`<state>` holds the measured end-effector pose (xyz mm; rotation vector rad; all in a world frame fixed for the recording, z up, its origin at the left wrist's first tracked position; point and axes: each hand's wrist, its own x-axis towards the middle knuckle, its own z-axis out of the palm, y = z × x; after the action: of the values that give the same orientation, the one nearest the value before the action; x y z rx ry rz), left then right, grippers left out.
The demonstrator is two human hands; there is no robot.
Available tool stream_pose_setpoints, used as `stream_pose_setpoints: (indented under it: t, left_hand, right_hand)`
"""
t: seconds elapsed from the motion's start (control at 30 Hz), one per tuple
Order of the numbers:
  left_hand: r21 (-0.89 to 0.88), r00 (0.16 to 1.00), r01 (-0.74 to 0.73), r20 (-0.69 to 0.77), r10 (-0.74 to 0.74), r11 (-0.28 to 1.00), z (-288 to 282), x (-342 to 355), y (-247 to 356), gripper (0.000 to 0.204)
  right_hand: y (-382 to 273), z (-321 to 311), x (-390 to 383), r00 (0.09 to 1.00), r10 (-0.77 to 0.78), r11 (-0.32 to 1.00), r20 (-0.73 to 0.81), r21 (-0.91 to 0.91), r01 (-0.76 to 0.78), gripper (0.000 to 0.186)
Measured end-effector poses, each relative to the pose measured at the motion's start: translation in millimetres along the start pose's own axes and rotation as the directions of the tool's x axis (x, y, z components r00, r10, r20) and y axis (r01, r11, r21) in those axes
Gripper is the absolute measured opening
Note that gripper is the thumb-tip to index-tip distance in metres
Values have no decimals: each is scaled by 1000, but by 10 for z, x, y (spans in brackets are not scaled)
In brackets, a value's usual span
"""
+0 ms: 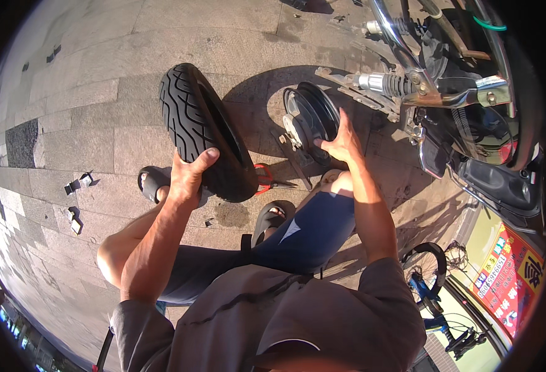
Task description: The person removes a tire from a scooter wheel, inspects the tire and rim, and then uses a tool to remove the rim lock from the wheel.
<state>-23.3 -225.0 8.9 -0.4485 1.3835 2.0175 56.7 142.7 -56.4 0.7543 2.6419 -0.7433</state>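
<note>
A black tyre [189, 115] with a wavy tread stands tilted on the paving in front of me. My left hand [189, 175] is closed on its near edge, thumb over the tread side and fingers hidden behind. To the right, a bare black wheel rim [329, 102] with a silver hub stands upright, no tyre on it. My right hand [344, 146] grips its near right side, thumb on the inner face and fingers along the outer edge. Between the two lies a tool with red handles [264, 178], partly covered by the tyre.
At right stands a motorbike or scooter with chrome shock absorbers [381, 84] and a dark seat [499, 186]. A bicycle [434, 297] and a red and yellow sign [512, 279] are at lower right. Small scraps [79, 183] lie on the paving at left.
</note>
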Motion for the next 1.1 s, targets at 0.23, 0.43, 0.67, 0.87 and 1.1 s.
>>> stream_pose_setpoints:
  t: [0.23,0.43,0.67,0.87,1.1]
  left_hand:
    - [-106,996,44,-68,-51,993,131,-89,144,68]
    - [-200,994,77,-66,-92,977,98,-163,269,60]
    - [0,999,-19,-42,19,1000,-432,227,36,62]
    - [67,999,29,-37,-26,997,-539,238,201,69]
    - [58,995,93,-49,-91,994,-393,275,343,58]
  right_hand:
    - [76,115,-3,991,-61,995,-123,74,71,102]
    - [86,-229,-465,798,-210,875,-565,256,411,25]
    - [1124,262,-1118,950,305,445,67,872,-205,23]
    - [1363,2119,-1298,955,266,905,-132,375,-200,35]
    - [1514,2500,-885,967,253,961,-39,-108,-256,44]
